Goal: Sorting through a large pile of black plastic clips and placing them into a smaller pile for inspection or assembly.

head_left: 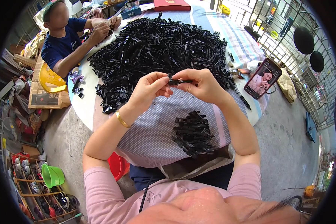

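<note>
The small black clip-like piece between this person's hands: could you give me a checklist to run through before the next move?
1. Small black clip-like piece secure: ok; fingertips of the left hand and right hand pinch it.
2. Its parts properly fitted: cannot tell; fingers cover much of it.
3. Small heap of black pieces separate from the large black heap: ok; white-dotted grey cloth shows between them.
4. Co-worker's hands out of the way: ok; they are at the large heap's far left.
5. Dark-cased smartphone clear of the right hand: ok; it stands apart, further right.
</note>
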### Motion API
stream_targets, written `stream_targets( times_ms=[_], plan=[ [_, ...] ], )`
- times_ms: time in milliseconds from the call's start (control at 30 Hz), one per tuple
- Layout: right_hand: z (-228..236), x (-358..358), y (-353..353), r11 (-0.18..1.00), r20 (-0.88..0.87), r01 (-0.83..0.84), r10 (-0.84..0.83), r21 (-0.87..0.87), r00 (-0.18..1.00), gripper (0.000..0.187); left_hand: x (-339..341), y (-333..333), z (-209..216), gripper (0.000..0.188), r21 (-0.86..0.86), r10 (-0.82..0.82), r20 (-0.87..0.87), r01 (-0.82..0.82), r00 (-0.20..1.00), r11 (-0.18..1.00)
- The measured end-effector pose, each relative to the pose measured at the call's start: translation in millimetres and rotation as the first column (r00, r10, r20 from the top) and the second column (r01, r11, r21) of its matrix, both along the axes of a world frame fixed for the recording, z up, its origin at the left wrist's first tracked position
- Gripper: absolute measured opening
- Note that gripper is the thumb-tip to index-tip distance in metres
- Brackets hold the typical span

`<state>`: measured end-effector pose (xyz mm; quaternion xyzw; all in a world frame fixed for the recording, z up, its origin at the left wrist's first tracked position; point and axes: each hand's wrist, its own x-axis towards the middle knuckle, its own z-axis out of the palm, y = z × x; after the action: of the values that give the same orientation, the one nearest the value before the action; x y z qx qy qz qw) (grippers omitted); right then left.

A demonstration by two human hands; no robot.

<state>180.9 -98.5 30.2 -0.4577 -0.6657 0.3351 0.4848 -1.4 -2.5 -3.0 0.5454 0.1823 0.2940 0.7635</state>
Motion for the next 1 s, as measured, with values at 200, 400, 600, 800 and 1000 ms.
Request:
stream_targets(
  times_ms=[200,400,600,800,1000],
  plan=[
    [0,-1,0,0.983,0.323,0.046,-0.103,0.178,0.941,0.028,1,-3,2,0.023,-0.022,-0.011,-0.057,0.010,0.998,1.000],
    [-3,2,0,0.977,0.382,0.012,-0.095,0.214,0.919,0.025,4,-9,2,0.024,-0.034,0.012,-0.107,-0.016,0.994,0.999],
    [-1,4,-2,0.986,0.395,-0.034,-0.033,0.162,0.918,0.023,2,-12,5,0.024,0.000,0.042,-0.141,-0.042,0.989,0.999],
    [-3,-3,-1,0.987,0.383,0.072,-0.123,0.146,0.916,0.025,2,-15,3,0.021,0.063,0.040,-0.085,-0.035,0.996,0.997],
    [-6,6,2,0.974,0.319,-0.022,-0.053,0.227,0.946,0.033,2,-16,6,0.020,0.321,0.055,-0.142,-0.006,0.988,0.947]
  ],
)
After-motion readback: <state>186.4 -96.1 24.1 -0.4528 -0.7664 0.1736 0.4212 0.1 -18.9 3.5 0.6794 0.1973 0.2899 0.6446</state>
